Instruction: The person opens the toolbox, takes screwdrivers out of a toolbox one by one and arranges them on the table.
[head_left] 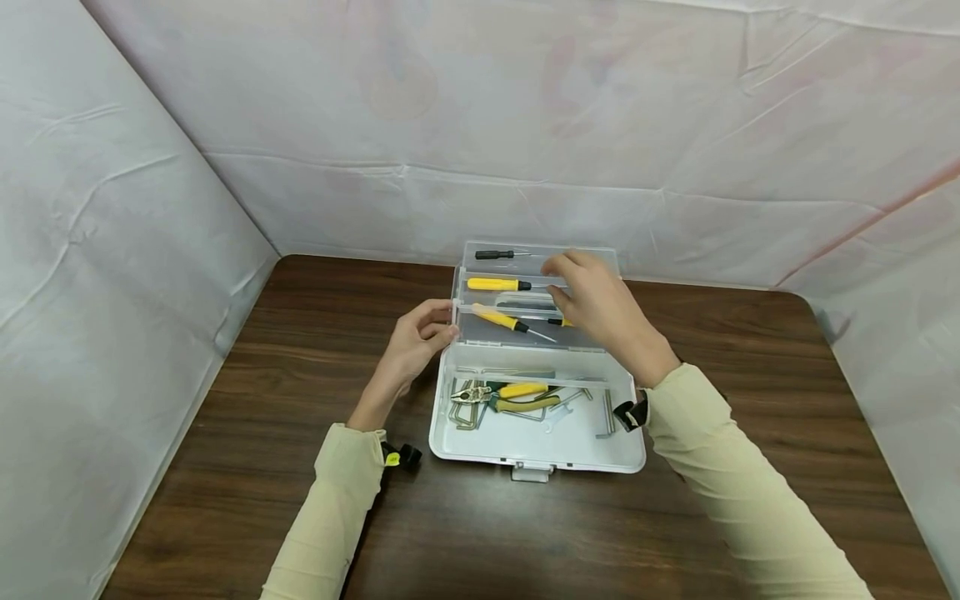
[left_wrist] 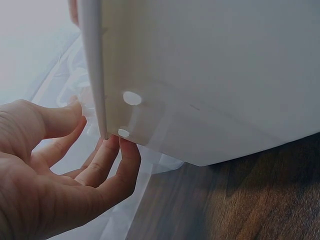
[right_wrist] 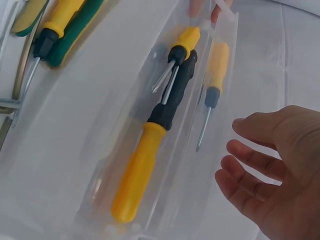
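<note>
On the table is a white toolbox (head_left: 480,448), its clear tray (head_left: 471,336) raised at the back. My left hand (head_left: 411,343) grips the tray's left edge, thumb and fingers bent at its corner. The right hand (head_left: 596,302) hovers over the tray's right part, fingers loosely bent and holding nothing. One yellow screwdriver (head_left: 492,284) lies in the middle compartment and another yellow screwdriver (head_left: 498,318) in the front one. Beside that, a longer yellow-handled screwdriver (right_wrist: 137,175) shows in the right wrist view, mostly hidden by the hand in the head view. A black screwdriver (head_left: 495,254) lies in the rear compartment.
The box's lower part holds pliers (head_left: 528,404) with yellow-green handles, several hex keys (head_left: 465,414) and a yellow-handled screwdriver (right_wrist: 62,17). A latch (head_left: 531,473) sits on the front rim. White sheeting (head_left: 525,125) hangs behind the brown table (head_left: 315,333).
</note>
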